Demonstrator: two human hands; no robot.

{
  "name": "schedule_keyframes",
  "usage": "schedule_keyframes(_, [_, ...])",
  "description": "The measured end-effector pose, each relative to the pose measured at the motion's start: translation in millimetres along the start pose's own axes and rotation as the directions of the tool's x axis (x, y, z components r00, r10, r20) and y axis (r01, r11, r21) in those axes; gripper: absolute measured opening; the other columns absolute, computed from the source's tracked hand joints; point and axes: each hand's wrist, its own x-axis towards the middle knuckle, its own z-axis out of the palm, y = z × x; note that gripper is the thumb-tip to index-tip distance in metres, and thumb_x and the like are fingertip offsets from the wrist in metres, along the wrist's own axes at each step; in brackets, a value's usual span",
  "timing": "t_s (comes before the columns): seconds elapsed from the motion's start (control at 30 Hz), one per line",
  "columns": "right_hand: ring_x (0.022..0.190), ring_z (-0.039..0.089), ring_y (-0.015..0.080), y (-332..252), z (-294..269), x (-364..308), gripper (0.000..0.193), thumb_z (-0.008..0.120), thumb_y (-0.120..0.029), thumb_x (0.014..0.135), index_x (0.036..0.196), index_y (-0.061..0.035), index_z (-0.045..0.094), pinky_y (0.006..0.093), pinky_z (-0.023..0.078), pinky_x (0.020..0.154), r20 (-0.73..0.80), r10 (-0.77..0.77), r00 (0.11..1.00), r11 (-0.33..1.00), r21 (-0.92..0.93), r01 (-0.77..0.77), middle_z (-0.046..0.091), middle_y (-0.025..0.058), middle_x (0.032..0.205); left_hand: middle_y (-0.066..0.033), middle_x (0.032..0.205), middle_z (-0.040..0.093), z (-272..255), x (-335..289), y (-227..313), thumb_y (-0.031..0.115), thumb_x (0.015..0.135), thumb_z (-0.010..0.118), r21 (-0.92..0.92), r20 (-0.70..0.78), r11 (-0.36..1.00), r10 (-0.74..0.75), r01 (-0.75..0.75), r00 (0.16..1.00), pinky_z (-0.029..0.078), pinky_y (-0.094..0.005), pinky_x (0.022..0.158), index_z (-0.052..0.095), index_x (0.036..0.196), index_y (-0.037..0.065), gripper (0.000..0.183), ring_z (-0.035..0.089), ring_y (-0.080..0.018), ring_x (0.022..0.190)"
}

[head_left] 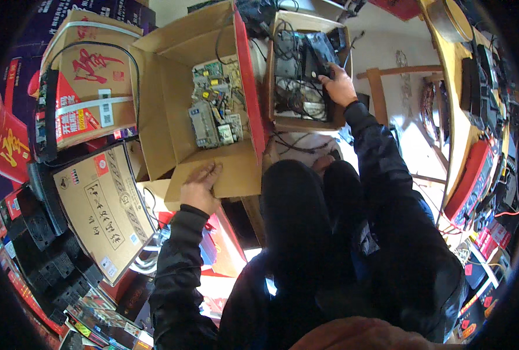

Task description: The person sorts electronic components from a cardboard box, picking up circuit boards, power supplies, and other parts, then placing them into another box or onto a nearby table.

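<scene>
A cardboard box (166,111) with raised flaps stands in front of me, its right side red outside. Several circuit boards (217,99) and a grey plastic-cased module (203,123) lie in it. My left hand (201,188) rests on the box's near flap, fingers stretched over the cardboard. To the right, a smaller cardboard box (303,123) holds tangled black cables (294,93) and dark electronic devices. Inside it, my right hand (338,86) has its fingers closed at the lower end of a dark flat device (322,46). The fingertips are partly hidden against it.
A strapped carton (96,76) and a flat brown carton (105,210) stand at left, beside stacked black devices (49,256). At right, a wooden shelf (454,111) carries a red case (470,181) and black electronics. Loose cables (306,143) trail near my knees.
</scene>
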Motion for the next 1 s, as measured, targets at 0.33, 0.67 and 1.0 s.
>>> schedule_keyframes(0.33, [0.113, 0.056, 0.0383, 21.1, 59.4, 30.1, 0.045, 0.078, -0.028, 0.083, 0.118, -0.0055, 0.061, 0.0487, 0.055, 0.086, 0.103, -0.140, 0.985, 0.875, -0.452, 0.172, 0.058, 0.0167, 0.117, -0.0114, 0.131, 0.068, -7.5, 5.0, 5.9, 0.005, 0.071, 0.068, 0.014, 0.023, 0.999, -0.030, 0.029, 0.999, 0.053, -0.0419, 0.102, 0.068, 0.132, 0.021, 0.063, 0.063, -0.0302, 0.122])
schedule_keyframes(0.67, [0.115, 0.058, 0.0435, 7.1, 44.9, -49.2, 0.049, 0.077, -0.032, 0.085, 0.123, -0.0031, 0.067, 0.0495, 0.051, 0.098, 0.355, -0.024, 0.935, 0.982, -0.166, 0.088, 0.062, 0.0239, 0.124, -0.0137, 0.132, 0.067, -8.9, 3.6, 9.2, 0.006, 0.071, 0.070, 0.003, 0.015, 1.000, -0.004, 0.004, 1.000, 0.053, -0.0410, 0.102, 0.068, 0.132, 0.016, 0.062, 0.064, -0.0318, 0.120])
schedule_keyframes(1.0, [0.105, 0.068, 0.0269, 66.8, 82.7, 74.2, 0.075, 0.085, -0.037, 0.078, 0.129, 0.0096, 0.057, 0.0352, 0.052, 0.094, 0.151, 0.304, 0.941, 0.876, 0.344, -0.338, 0.071, 0.0185, 0.115, -0.0137, 0.131, 0.067, -7.9, 3.4, 7.7, 0.001, 0.068, 0.070, 0.001, 0.010, 1.000, -0.001, 0.001, 1.000, 0.052, -0.0428, 0.104, 0.069, 0.131, 0.015, 0.065, 0.064, -0.0343, 0.120])
